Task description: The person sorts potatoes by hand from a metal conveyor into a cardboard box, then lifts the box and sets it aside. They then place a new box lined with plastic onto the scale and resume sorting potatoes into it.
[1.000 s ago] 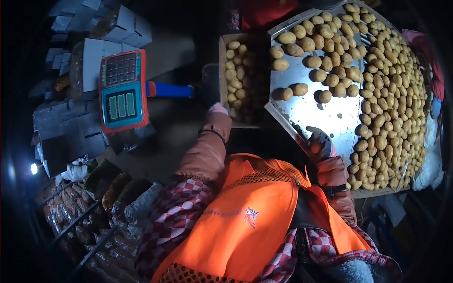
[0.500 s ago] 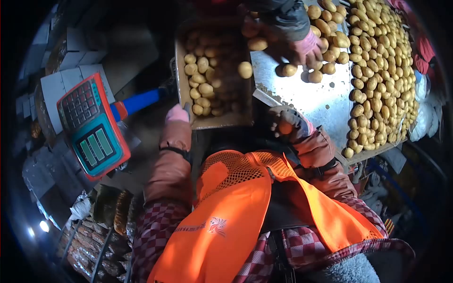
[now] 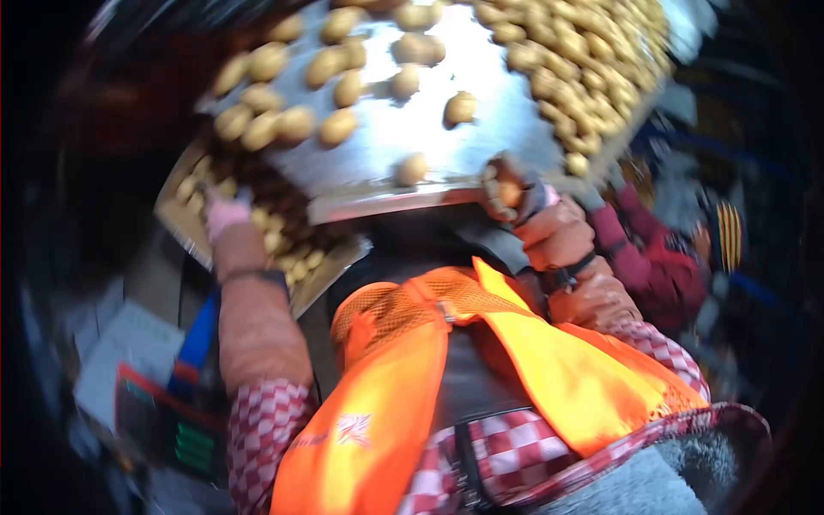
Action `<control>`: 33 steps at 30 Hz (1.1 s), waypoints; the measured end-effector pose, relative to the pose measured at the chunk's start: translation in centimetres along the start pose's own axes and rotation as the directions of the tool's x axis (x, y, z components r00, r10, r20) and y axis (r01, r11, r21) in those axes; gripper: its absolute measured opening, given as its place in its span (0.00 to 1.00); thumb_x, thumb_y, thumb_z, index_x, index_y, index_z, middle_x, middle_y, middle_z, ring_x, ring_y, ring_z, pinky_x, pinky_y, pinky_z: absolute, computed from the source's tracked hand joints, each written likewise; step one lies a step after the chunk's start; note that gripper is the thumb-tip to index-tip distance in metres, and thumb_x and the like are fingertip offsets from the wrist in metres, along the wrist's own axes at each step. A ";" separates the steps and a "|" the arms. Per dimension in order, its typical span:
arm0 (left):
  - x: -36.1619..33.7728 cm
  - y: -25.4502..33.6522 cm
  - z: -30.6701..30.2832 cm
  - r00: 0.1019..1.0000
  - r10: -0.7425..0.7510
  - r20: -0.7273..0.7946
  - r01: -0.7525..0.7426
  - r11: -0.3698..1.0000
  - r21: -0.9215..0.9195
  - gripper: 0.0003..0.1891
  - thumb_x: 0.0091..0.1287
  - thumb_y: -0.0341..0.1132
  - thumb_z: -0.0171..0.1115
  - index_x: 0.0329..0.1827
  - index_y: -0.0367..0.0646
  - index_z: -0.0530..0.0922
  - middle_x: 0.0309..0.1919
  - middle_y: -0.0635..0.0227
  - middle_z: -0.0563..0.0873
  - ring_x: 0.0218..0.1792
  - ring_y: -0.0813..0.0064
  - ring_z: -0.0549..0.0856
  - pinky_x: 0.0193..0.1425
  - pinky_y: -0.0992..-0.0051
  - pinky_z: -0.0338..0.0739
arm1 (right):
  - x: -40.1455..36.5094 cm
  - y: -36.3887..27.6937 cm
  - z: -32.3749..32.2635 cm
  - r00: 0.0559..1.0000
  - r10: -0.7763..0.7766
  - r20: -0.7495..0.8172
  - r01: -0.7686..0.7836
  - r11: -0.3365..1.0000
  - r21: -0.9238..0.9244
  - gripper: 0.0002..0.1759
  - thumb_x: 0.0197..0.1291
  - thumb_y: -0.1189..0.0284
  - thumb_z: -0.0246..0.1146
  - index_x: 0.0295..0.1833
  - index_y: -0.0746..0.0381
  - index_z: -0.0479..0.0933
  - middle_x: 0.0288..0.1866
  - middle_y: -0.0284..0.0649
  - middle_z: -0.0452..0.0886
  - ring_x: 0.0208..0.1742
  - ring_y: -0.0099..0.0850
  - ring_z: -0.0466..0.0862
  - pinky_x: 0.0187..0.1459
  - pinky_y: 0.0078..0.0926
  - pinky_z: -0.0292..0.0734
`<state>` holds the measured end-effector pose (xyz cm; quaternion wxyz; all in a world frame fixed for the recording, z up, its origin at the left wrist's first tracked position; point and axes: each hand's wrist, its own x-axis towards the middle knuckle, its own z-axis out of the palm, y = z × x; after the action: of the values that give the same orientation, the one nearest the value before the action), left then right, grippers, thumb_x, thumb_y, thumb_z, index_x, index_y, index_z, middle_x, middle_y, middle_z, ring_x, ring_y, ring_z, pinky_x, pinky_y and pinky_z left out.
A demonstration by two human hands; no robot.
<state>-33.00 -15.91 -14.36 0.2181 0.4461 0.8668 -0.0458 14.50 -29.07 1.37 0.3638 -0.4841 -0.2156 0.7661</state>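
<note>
Potatoes (image 3: 337,126) on table (image 3: 502,142) beside box (image 3: 324,275), scale (image 3: 163,422), right grip (image 3: 527,189) round lump (image 3: 510,195), left grip (image 3: 226,216) unclear

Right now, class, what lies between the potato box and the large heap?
The head view shows a metal tray between box and heap, with loose potatoes scattered on it.

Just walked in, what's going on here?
Someone in an orange vest is handling potatoes at a metal table. Their left hand is at a cardboard box with potatoes in it. The right hand is curled at the table's near edge; blur hides whether it grips anything. Loose potatoes lie scattered on the metal, beside a big heap on the right.
</note>
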 end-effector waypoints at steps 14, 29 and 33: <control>-12.6 -0.8 9.9 0.877 0.331 0.349 -0.428 0.868 0.252 0.35 0.59 0.47 0.68 0.72 0.57 0.71 0.70 0.53 0.72 0.67 0.51 0.75 0.67 0.55 0.74 | -15.5 6.6 -22.7 0.356 0.015 -0.935 0.128 0.990 0.064 0.19 0.66 0.61 0.64 0.54 0.63 0.78 0.38 0.38 0.84 0.32 0.31 0.82 0.29 0.27 0.80; -6.6 -5.4 5.0 0.983 0.173 -0.056 -0.176 0.983 -0.046 0.34 0.62 0.38 0.67 0.73 0.61 0.69 0.68 0.48 0.71 0.69 0.43 0.70 0.69 0.53 0.71 | 3.7 6.6 2.6 0.911 0.395 0.120 -0.290 0.820 -0.493 0.19 0.65 0.66 0.69 0.58 0.61 0.81 0.42 0.31 0.85 0.40 0.21 0.81 0.41 0.21 0.77; -6.7 -2.8 4.1 0.989 0.046 0.143 -0.053 0.998 0.043 0.31 0.64 0.36 0.63 0.72 0.66 0.70 0.61 0.50 0.75 0.63 0.45 0.77 0.66 0.54 0.74 | 6.8 9.6 6.9 0.847 0.468 0.252 -0.313 0.822 -0.475 0.18 0.65 0.69 0.68 0.58 0.62 0.80 0.47 0.33 0.86 0.45 0.21 0.82 0.46 0.21 0.78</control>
<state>-30.43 -23.77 -15.56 0.2695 0.4682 0.8365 -0.0922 3.12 -29.83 -6.12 0.0390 -0.4367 -0.3307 0.8357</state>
